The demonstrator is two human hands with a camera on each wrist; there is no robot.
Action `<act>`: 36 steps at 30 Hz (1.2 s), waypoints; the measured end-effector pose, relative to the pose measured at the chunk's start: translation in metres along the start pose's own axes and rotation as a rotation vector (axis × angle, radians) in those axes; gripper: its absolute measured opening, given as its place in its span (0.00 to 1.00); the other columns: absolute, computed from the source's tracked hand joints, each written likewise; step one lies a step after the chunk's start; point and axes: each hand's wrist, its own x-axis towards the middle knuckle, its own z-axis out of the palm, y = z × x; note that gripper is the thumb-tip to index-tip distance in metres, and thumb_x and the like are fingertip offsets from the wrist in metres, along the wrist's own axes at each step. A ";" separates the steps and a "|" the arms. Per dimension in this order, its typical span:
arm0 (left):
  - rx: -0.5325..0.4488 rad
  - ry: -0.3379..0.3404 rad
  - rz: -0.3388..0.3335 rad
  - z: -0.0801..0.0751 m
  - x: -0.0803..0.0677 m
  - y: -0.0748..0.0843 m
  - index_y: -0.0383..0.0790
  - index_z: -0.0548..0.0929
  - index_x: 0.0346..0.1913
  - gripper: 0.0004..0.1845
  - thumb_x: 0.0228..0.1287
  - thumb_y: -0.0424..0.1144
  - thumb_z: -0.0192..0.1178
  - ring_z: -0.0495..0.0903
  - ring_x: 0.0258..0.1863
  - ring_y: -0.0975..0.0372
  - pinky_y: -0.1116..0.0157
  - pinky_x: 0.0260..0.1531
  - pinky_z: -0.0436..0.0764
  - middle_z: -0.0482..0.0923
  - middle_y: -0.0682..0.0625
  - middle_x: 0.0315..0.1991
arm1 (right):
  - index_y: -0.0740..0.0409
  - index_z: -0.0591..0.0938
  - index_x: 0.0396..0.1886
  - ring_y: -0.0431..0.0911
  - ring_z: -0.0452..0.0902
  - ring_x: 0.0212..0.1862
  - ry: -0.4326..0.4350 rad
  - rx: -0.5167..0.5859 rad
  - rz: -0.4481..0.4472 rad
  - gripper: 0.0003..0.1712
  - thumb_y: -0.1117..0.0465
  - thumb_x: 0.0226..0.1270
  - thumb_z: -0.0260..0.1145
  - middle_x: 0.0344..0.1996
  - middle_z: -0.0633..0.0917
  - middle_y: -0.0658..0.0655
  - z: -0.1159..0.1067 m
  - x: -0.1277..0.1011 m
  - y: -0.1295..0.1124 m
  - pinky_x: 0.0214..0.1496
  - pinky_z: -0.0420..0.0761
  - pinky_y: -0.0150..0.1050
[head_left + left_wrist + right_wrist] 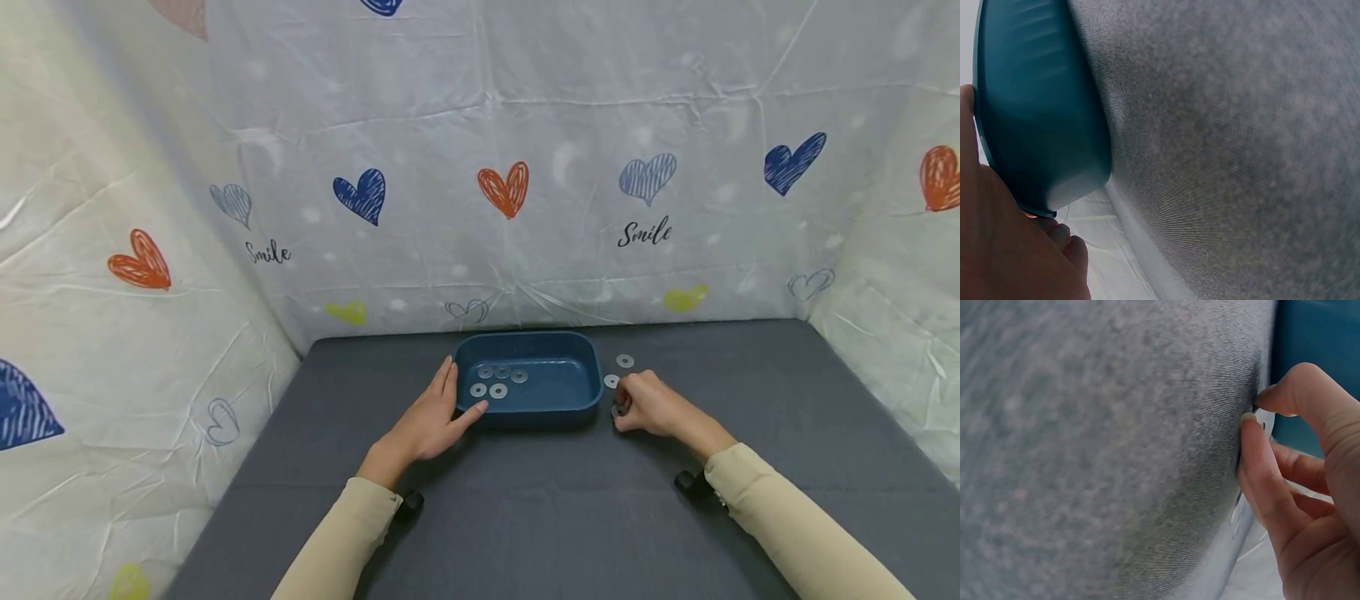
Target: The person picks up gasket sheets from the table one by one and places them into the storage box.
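Observation:
A blue rectangular tray stands at the back of the table, with several flat metal washers lying in its left half. My left hand rests against the tray's left front corner, fingers straight along the left side and thumb on the front rim. In the left wrist view, the tray's outer wall rises beside that hand. Right of the tray, my right hand pinches a washer between thumb and finger, down at the tabletop; the fingertips partly hide it.
Two more washers lie beyond my right hand: one farther back, another close to the tray's right side. Dark grey cloth covers the table. A white curtain printed with hearts hangs behind and at both sides.

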 end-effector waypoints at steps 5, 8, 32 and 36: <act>0.020 0.005 0.000 0.002 0.001 -0.001 0.33 0.39 0.82 0.58 0.70 0.78 0.34 0.43 0.82 0.47 0.46 0.76 0.56 0.30 0.40 0.83 | 0.60 0.85 0.26 0.36 0.71 0.22 0.021 -0.013 -0.042 0.04 0.66 0.50 0.74 0.20 0.82 0.48 -0.003 -0.001 0.001 0.29 0.76 0.34; 0.021 0.001 0.005 0.002 0.001 -0.001 0.33 0.39 0.82 0.58 0.69 0.79 0.34 0.43 0.82 0.47 0.45 0.76 0.56 0.30 0.40 0.83 | 0.60 0.87 0.29 0.36 0.76 0.26 0.042 0.012 -0.037 0.04 0.66 0.53 0.74 0.26 0.86 0.50 -0.005 -0.004 0.001 0.32 0.80 0.36; 0.016 0.010 -0.001 -0.001 0.000 -0.001 0.34 0.39 0.82 0.57 0.71 0.77 0.36 0.43 0.82 0.48 0.46 0.76 0.55 0.33 0.39 0.84 | 0.60 0.89 0.38 0.38 0.77 0.28 0.390 0.227 -0.064 0.09 0.69 0.58 0.78 0.30 0.83 0.50 -0.012 -0.025 -0.011 0.31 0.80 0.33; 0.012 0.013 0.008 0.001 0.001 -0.001 0.33 0.40 0.82 0.57 0.71 0.76 0.37 0.44 0.82 0.46 0.44 0.75 0.56 0.33 0.38 0.83 | 0.61 0.89 0.39 0.38 0.78 0.28 0.413 0.226 -0.090 0.10 0.70 0.57 0.79 0.30 0.83 0.49 -0.013 -0.023 -0.017 0.30 0.80 0.33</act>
